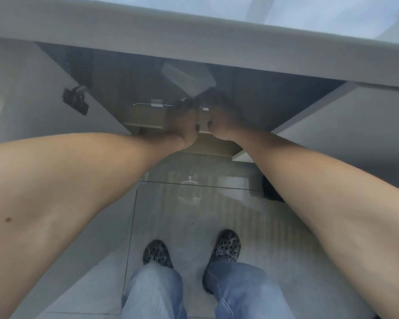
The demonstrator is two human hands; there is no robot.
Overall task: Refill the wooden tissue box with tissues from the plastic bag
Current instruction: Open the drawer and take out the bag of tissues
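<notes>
No brand, label or writing can be read anywhere; the frame is blurred and dim under the overhang.

The wooden tissue box (148,116) sits in a dark recess beneath a thick grey countertop (194,49), on the near edge of a pale shelf (217,147) inside that recess. Both arms reach forward and down into the opening. The left hand (182,125) lies against the box's right part, fingers curled over its top. The right hand (219,120) is just beside it, touching or nearly touching the left hand, and also wraps over the box's right end, thumb at the near face. Both hands appear to be clasping the box, though the blur makes the exact grip hard to confirm.

The box is a light, yellowish wood, long and low, with a thin pale strip along its top edge and a small light tab near the middle of that edge. Behind the hands, deeper in the recess, a translucent plastic bag (189,77) shows as a faint, glossy angular shape.

A black bracket (75,101) is fixed to the grey panel at the left of the recess. Below, the person's blue jeans (152,293) and dark patterned shoes (227,246) stand on a glossy grey floor (194,215).
</notes>
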